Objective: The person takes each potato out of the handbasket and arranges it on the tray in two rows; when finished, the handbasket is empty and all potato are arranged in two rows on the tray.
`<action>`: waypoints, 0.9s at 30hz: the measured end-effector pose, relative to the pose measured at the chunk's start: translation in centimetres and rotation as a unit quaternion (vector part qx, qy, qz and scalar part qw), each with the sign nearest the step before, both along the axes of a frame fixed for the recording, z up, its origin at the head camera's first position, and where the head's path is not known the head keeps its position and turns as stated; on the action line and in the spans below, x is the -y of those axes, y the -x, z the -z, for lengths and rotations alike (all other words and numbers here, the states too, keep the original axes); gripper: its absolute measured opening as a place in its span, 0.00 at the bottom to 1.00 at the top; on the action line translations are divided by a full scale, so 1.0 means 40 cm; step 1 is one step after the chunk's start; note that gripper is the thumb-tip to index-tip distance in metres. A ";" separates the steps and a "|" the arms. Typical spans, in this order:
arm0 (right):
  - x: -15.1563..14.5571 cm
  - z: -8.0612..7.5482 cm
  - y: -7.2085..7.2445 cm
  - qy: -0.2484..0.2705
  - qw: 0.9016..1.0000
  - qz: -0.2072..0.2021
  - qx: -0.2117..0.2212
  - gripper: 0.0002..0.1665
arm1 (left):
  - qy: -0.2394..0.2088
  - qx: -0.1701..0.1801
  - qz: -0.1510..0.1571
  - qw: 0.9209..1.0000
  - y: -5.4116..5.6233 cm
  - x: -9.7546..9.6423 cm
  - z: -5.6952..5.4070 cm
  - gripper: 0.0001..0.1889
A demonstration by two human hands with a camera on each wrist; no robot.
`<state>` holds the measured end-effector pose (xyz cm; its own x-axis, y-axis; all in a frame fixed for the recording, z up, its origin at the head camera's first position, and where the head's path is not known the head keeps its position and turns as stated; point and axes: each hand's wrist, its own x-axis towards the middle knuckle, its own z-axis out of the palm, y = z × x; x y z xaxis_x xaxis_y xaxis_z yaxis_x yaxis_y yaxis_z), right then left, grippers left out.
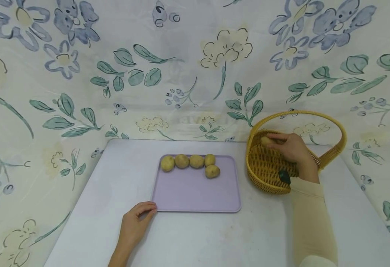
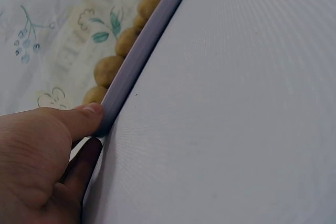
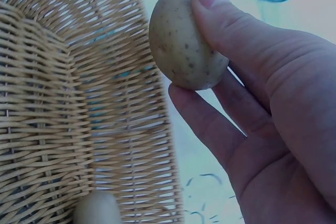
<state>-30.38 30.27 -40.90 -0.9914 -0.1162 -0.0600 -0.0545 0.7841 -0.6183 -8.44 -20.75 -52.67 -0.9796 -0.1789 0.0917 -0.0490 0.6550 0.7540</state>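
Observation:
My right hand [image 1: 293, 148] pinches a potato [image 3: 181, 40] between thumb and fingers, over the far side of the wicker basket [image 1: 263, 163]. Inside that basket, at the bottom edge of the right wrist view, part of another potato [image 3: 98, 208] shows. On the table's left, my left hand [image 1: 135, 222] grips the near left corner of a lilac tray [image 1: 195, 194], its thumb at the rim in the left wrist view. Several potatoes [image 1: 182, 161] stand in a row along the tray's far edge, and one potato [image 1: 212, 171] lies just in front of the row's right end.
The basket's tall handle [image 1: 301, 112] arches above the right hand. A dark object [image 1: 284, 177] shows by the right wrist, at the basket's near side. Floral cloth [image 1: 195, 74] hangs behind the white table [image 1: 195, 241].

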 end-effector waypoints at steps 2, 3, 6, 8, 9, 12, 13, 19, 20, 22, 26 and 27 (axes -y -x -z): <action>0.006 -0.008 -0.009 0.004 1.000 0.003 -0.005 0.40 | 0.000 0.001 -0.001 1.000 0.001 0.000 0.000 0.08; 0.009 -0.012 -0.013 0.007 1.000 0.005 -0.007 0.39 | 0.000 0.003 -0.001 1.000 0.001 0.000 -0.001 0.08; 0.020 -0.027 -0.026 0.013 1.000 0.009 -0.014 0.38 | 0.000 0.011 -0.007 1.000 0.002 0.001 -0.004 0.08; 0.028 -0.037 -0.034 0.010 1.000 0.009 -0.022 0.37 | -0.001 0.016 -0.008 1.000 0.002 0.000 -0.007 0.08; 0.031 -0.042 -0.039 0.009 1.000 0.009 -0.025 0.37 | -0.002 0.019 -0.008 1.000 0.002 0.000 -0.008 0.07; 0.040 -0.054 -0.053 0.011 0.999 0.005 -0.034 0.36 | -0.006 0.023 -0.008 1.000 0.002 0.000 -0.009 0.07; 0.042 -0.058 -0.059 0.015 0.999 0.002 -0.036 0.35 | -0.006 0.024 -0.007 1.000 0.002 -0.001 -0.009 0.07; 0.056 -0.073 -0.091 0.025 0.999 -0.014 -0.038 0.33 | 0.002 0.017 -0.006 1.000 0.002 0.000 -0.006 0.08; 0.059 -0.075 -0.096 0.020 0.999 -0.016 -0.039 0.33 | 0.002 0.017 -0.006 1.000 0.002 0.000 -0.006 0.08; 0.065 -0.079 -0.104 0.014 0.999 -0.019 -0.039 0.33 | 0.001 0.017 -0.007 1.000 0.002 0.000 -0.005 0.08; 0.080 -0.090 -0.121 0.005 0.999 -0.027 -0.044 0.33 | 0.001 0.023 -0.007 1.000 0.002 0.000 -0.006 0.08; 0.084 -0.093 -0.126 0.006 0.998 -0.029 -0.046 0.32 | 0.001 0.024 -0.007 1.000 0.002 -0.001 -0.007 0.08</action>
<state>-25.34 26.92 -37.17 -0.9841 -0.1747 0.0333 -0.1576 0.7698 -0.6186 -8.52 -20.72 -52.41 -0.9803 -0.1925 0.0441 -0.0950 0.6556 0.7491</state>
